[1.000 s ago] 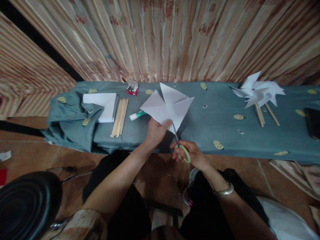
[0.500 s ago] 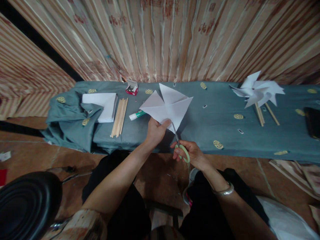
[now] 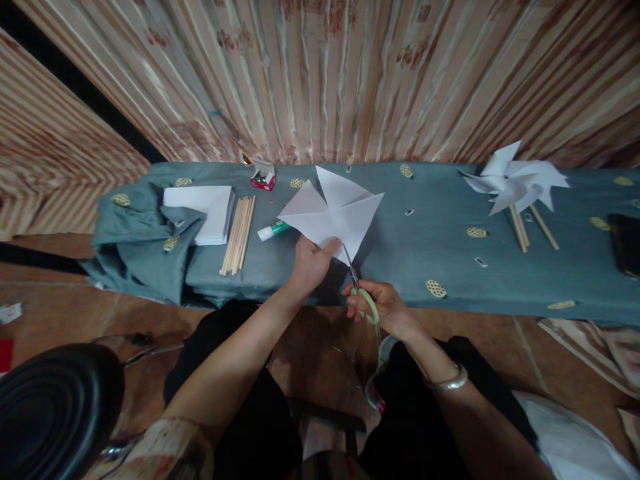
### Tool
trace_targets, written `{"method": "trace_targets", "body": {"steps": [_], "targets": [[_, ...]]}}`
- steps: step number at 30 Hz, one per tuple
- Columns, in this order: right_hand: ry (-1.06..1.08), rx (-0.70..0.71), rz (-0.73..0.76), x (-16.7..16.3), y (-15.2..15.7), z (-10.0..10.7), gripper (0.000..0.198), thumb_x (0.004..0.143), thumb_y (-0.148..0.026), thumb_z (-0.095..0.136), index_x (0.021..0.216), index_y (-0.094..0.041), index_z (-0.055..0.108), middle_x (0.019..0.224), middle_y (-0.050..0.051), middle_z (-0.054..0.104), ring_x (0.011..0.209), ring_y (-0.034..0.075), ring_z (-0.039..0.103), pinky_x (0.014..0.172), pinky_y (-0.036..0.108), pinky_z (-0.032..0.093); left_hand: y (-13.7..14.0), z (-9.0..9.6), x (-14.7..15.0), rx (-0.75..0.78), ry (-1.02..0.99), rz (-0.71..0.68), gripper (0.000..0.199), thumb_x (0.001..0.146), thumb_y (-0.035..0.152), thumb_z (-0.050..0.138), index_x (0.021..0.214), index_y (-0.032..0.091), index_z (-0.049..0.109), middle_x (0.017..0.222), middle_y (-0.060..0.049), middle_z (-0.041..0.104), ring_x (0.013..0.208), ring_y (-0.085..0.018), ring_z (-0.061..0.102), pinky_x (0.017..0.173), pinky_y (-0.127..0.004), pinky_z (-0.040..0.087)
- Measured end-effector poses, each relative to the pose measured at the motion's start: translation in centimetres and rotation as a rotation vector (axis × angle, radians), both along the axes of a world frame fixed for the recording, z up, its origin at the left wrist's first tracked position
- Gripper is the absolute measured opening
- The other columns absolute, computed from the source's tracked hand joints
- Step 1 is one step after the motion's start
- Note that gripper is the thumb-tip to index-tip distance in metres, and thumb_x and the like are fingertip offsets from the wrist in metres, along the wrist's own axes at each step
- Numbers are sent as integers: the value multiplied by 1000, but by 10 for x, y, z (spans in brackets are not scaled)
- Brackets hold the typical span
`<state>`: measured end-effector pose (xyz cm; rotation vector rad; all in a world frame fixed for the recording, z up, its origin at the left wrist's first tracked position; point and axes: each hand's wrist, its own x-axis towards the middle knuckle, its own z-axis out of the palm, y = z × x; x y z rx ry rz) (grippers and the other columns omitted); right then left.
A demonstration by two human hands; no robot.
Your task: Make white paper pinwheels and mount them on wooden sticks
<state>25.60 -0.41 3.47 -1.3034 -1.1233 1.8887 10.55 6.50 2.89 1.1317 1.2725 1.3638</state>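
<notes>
A square sheet of white paper (image 3: 345, 217), slit inward from its corners, is held just above the table. My left hand (image 3: 313, 263) pinches its near edge, thumb on top. In my right hand (image 3: 383, 307) is a pair of scissors (image 3: 367, 303) with light green handles, its fingers in the loops. The blades reach into the paper's near corner, beside my left thumb. Partly hidden under the paper's left side lies a green and white glue stick (image 3: 274, 231).
Left on the green tablecloth (image 3: 425, 247) are wooden sticks (image 3: 239, 235), a stack of white paper (image 3: 217, 210) and a small red box (image 3: 263, 179). Paper pinwheels (image 3: 515, 180) on sticks lie right, near a dark phone-like object (image 3: 625, 243). A black round stool (image 3: 55, 413) stands lower left.
Almost nothing differs. The paper has shifted very slightly left, while both hands and the scissors keep nearly the same place.
</notes>
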Motion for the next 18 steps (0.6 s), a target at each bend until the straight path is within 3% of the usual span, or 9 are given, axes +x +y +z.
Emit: {"method": "trace_targets", "body": {"steps": [18], "targets": [[-30,38,-21,1,-1,-4,40,59,-51,80,73,-18,63,50,-3,61,41,8,51,42,21,39,0,0,-1,5,-7,-24,31,68,23,68,97,14,66,90,-7,72,85,-21,66,83,-33,50]]}}
